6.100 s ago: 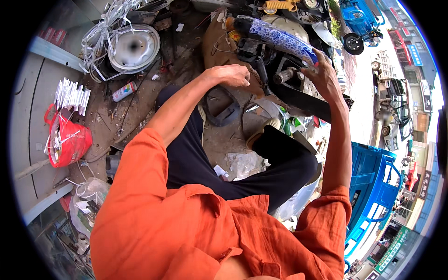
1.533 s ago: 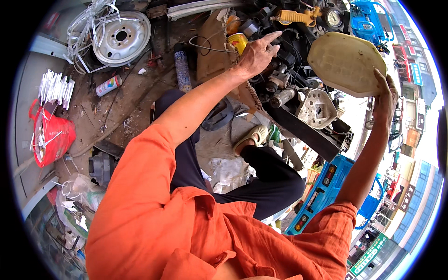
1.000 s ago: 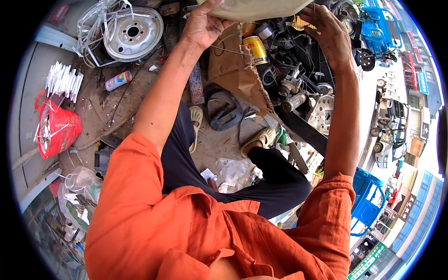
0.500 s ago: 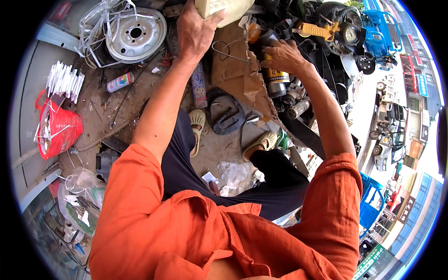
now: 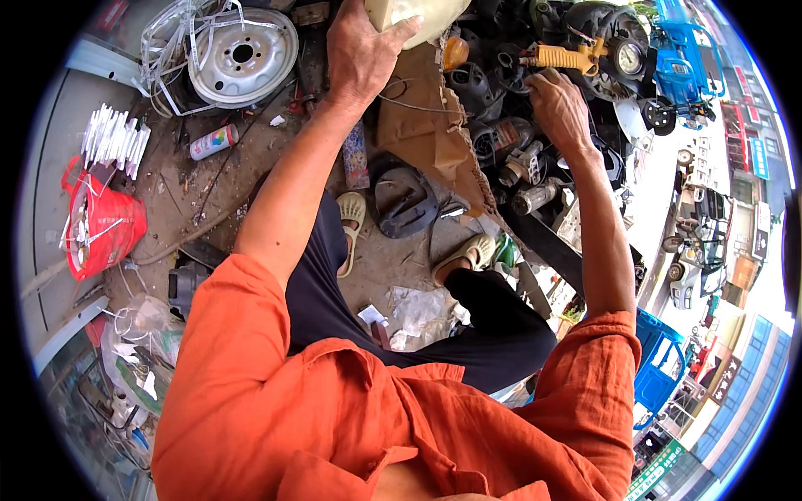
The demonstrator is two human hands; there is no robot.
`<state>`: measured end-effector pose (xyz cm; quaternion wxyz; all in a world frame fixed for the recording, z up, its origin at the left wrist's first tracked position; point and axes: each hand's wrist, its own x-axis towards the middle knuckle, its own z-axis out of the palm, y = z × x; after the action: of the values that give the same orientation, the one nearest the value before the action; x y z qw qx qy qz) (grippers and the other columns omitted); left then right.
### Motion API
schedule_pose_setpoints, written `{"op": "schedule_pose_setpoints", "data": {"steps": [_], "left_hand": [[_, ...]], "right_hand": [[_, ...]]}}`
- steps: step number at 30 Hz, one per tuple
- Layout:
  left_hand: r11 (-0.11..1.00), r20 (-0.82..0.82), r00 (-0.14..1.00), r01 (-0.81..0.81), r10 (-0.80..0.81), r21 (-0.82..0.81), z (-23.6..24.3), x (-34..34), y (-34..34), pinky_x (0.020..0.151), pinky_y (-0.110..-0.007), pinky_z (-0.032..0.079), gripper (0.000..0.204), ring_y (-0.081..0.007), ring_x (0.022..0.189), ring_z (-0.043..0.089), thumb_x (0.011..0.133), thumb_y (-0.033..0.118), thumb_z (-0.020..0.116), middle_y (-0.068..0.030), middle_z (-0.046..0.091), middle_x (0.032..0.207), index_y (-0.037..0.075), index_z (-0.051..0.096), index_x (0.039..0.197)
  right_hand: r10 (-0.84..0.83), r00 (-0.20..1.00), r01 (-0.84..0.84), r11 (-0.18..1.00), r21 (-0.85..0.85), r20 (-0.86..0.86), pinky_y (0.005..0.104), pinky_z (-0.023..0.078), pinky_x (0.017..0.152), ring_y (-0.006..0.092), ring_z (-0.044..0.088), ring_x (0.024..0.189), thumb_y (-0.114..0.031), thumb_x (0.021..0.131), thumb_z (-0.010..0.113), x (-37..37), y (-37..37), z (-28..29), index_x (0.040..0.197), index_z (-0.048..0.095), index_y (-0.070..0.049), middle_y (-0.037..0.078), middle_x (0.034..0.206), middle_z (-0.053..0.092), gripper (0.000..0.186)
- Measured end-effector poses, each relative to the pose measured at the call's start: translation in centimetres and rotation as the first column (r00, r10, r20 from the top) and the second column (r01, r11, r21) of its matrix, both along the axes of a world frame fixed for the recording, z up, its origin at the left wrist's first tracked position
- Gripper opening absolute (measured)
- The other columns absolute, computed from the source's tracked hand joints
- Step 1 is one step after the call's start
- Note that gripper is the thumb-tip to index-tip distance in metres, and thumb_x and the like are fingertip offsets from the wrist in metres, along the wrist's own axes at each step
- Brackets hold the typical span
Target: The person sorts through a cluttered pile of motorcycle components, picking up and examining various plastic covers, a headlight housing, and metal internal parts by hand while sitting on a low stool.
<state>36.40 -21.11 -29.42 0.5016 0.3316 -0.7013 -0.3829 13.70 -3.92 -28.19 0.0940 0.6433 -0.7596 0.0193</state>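
At the top edge my left hand (image 5: 365, 52) grips a cream plastic container (image 5: 422, 18), its thumb along the near side; the upper part is cut off by the frame. Over the heap of dark machine parts on the right is my right hand (image 5: 560, 108), its fingers curled downward. Whatever those fingers hold, if anything, is hidden. Just beyond them lies a yellow-handled air gun (image 5: 558, 57) with a round gauge (image 5: 628, 58). Left of this hand, a clear bottle-like piece with a reddish label (image 5: 507, 134) lies among the parts.
A torn cardboard sheet (image 5: 422, 138) borders the heap. At the left are a silver wheel rim (image 5: 242, 57), a spray can (image 5: 215, 142) and a red bucket (image 5: 109, 225). A black plastic part (image 5: 403, 196) lies between my feet, near crumpled clear plastic (image 5: 418, 316).
My right hand has moved right, from a bottle with a yellow-and-black label to beside the air gun. That bottle no longer shows where it was. My left hand stays on the container.
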Motion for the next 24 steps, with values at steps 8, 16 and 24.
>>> {"op": "schedule_pose_setpoints", "data": {"steps": [8,16,24], "left_hand": [[0.997,-0.029,0.999,0.019,-0.017,0.07,0.3,-0.2,-0.1,0.081,-0.04,0.045,0.048,-0.0368,0.093,0.058,0.07,0.016,0.069,-0.0219,0.06,0.099,-0.004,0.053,0.111],[0.982,-0.189,0.979,0.111,-0.081,0.155,0.3,-1.0,-0.3,0.081,-0.038,0.045,0.046,-0.0309,0.091,0.059,0.071,0.013,0.068,-0.0188,0.061,0.099,-0.004,0.052,0.111],[0.996,-0.012,0.998,0.06,-0.059,0.069,-0.4,-0.7,-0.5,0.085,-0.038,0.044,0.048,-0.0318,0.097,0.057,0.075,0.019,0.069,-0.0195,0.059,0.104,-0.003,0.052,0.113]], "right_hand": [[-0.018,0.98,0.01,0.999,0.044,0.196,0.0439,0.048,0.082,0.0387,0.057,0.097,-0.009,0.079,0.054,-0.2,-11.6,-8.4,0.1,0.059,0.003,0.024,0.102,0.059,0.025],[-0.083,0.992,0.041,0.928,0.37,0.099,0.0412,0.05,0.071,0.0359,0.063,0.088,-0.014,0.077,0.058,-5.7,-19.4,-12.5,0.09,0.068,0.001,0.025,0.094,0.064,0.023],[-0.104,0.994,0.058,0.806,0.59,0.044,0.0422,0.049,0.075,0.0363,0.062,0.091,-0.022,0.081,0.056,-9.3,-23.1,-13.0,0.096,0.066,0.001,0.024,0.097,0.063,0.029]]}}
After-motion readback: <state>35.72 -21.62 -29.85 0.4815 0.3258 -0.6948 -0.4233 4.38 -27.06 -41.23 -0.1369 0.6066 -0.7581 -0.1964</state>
